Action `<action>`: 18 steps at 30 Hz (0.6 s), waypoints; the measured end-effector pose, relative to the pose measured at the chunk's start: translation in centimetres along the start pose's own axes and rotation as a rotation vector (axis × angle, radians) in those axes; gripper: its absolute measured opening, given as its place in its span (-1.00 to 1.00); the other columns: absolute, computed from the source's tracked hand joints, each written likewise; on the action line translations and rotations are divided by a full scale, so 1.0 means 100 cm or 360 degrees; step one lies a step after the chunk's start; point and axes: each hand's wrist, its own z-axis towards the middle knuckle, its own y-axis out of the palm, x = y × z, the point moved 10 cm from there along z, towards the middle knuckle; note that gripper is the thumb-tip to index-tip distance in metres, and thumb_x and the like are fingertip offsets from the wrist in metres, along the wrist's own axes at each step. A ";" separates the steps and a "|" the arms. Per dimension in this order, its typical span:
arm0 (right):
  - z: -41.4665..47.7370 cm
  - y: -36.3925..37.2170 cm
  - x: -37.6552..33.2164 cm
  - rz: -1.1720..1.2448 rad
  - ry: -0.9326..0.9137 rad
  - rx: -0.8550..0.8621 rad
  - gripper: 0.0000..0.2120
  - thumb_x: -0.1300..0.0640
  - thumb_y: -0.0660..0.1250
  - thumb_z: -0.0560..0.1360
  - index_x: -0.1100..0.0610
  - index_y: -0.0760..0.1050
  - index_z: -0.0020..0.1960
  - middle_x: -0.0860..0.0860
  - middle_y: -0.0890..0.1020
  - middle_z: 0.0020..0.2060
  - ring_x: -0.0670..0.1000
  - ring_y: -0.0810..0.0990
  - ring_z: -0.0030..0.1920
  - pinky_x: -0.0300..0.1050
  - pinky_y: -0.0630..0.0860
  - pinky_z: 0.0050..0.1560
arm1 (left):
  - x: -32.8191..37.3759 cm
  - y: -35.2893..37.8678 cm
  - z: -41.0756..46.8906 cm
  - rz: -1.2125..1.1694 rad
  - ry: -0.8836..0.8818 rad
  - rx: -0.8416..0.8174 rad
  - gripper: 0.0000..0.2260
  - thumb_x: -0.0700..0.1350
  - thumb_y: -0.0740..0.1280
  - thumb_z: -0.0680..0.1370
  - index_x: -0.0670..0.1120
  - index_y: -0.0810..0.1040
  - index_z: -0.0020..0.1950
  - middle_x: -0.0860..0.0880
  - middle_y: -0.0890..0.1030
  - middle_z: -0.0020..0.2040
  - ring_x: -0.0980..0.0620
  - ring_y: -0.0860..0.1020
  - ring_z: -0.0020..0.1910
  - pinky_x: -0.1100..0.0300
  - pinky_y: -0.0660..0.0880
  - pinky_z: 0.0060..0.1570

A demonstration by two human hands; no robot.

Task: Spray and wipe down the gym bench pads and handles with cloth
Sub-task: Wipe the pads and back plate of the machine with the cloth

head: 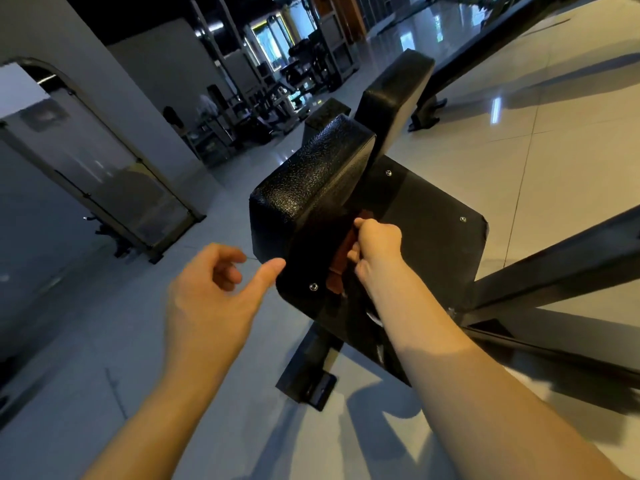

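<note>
Head view, the only one supplied. Right hand [375, 244] is clenched round a reddish-brown cloth [341, 261] and presses it into the dark gap between the near bench pad [304, 181] and its backing board [433, 237]. Left hand [211, 289] holds nothing: fingers loosely curled, thumb extended, its tip at the pad's lower edge. Whether it touches cannot be told.

Handling, as judged:
- Cloth: soft, light and limp. Keep it bunched in the fist so that no loose end trails.
- Pad: grained black covering over cushioning, probably yielding slightly, fixed to a rigid board and steel frame [308, 372]. It looks heavy, so wipe it in place and steady it at the edge.

Count: two pads, near and far pad [391, 98]; one cloth; three screws [313, 286] showing on the boards. No spray bottle is in view, and no handle can be identified.
</note>
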 end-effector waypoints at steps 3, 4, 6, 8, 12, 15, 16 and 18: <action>-0.019 0.018 0.004 0.0180 0.0034 -0.0045 -0.88 0.32 0.22 0.61 0.18 0.50 0.05 0.05 0.46 -0.24 -0.05 0.35 -0.40 -0.19 0.34 -0.46 | -0.006 0.007 0.008 0.0034 0.0025 -0.0052 -0.27 0.36 0.43 0.39 0.04 0.44 0.46 0.06 0.55 0.29 0.09 0.51 0.25 0.03 0.50 0.26; -0.026 0.019 0.002 0.0216 0.0035 -0.0052 -0.86 0.34 0.21 0.60 0.19 0.51 0.08 0.05 0.48 -0.21 -0.04 0.36 -0.38 -0.15 0.39 -0.37 | -0.003 0.012 0.008 0.0034 0.0056 -0.0099 -0.22 0.35 0.42 0.40 0.05 0.37 0.54 0.08 0.49 0.40 0.10 0.45 0.37 0.01 0.45 0.36; -0.040 0.014 -0.005 0.0271 0.0032 -0.0086 -0.84 0.34 0.20 0.61 0.16 0.52 0.02 0.05 0.55 -0.16 -0.02 0.44 -0.31 -0.13 0.46 -0.28 | 0.007 0.021 0.008 0.0037 0.0195 -0.0176 -0.22 0.32 0.42 0.44 0.13 0.27 0.60 0.21 0.39 0.48 0.18 0.34 0.47 0.09 0.35 0.43; -0.050 0.009 -0.017 0.0341 0.0021 -0.0192 -0.84 0.33 0.23 0.63 0.13 0.51 -0.04 0.04 0.61 -0.16 0.00 0.57 -0.22 -0.13 0.54 -0.26 | 0.016 0.025 0.007 -0.0011 0.0293 -0.0199 -0.27 0.27 0.43 0.46 0.22 0.23 0.57 0.39 0.35 0.39 0.29 0.33 0.43 0.31 0.28 0.37; -0.046 -0.009 -0.048 0.0444 -0.0060 -0.0254 -0.86 0.34 0.26 0.64 0.16 0.50 -0.04 0.04 0.61 -0.23 0.00 0.62 -0.27 0.01 0.65 0.01 | 0.015 0.021 0.011 -0.0195 0.0198 -0.0151 -0.37 0.29 0.41 0.43 0.26 0.32 0.47 0.36 0.47 0.30 0.28 0.45 0.34 0.38 0.32 0.29; -0.021 -0.030 -0.056 0.0218 -0.0112 0.0071 -0.91 0.29 0.29 0.62 0.16 0.54 0.03 0.06 0.63 -0.12 0.01 0.59 -0.24 -0.07 0.61 -0.15 | 0.014 0.018 0.010 -0.0258 0.0157 -0.0149 -0.36 0.28 0.41 0.43 0.25 0.36 0.50 0.29 0.52 0.31 0.21 0.50 0.30 0.28 0.41 0.24; -0.016 -0.032 -0.057 0.0203 -0.0124 0.0150 -0.88 0.29 0.28 0.61 0.17 0.57 0.08 0.07 0.63 -0.09 0.01 0.57 -0.23 -0.09 0.55 -0.24 | 0.015 0.019 0.010 -0.0277 0.0143 -0.0144 -0.38 0.27 0.42 0.44 0.28 0.35 0.48 0.30 0.52 0.29 0.20 0.51 0.28 0.28 0.41 0.20; -0.009 -0.018 -0.056 0.0257 -0.0123 0.0162 -0.86 0.29 0.29 0.59 0.17 0.61 0.07 0.07 0.62 -0.12 0.02 0.58 -0.22 -0.09 0.52 -0.27 | 0.015 0.020 0.010 -0.0309 0.0109 -0.0138 -0.42 0.25 0.42 0.44 0.32 0.33 0.43 0.35 0.51 0.25 0.21 0.52 0.25 0.33 0.42 0.14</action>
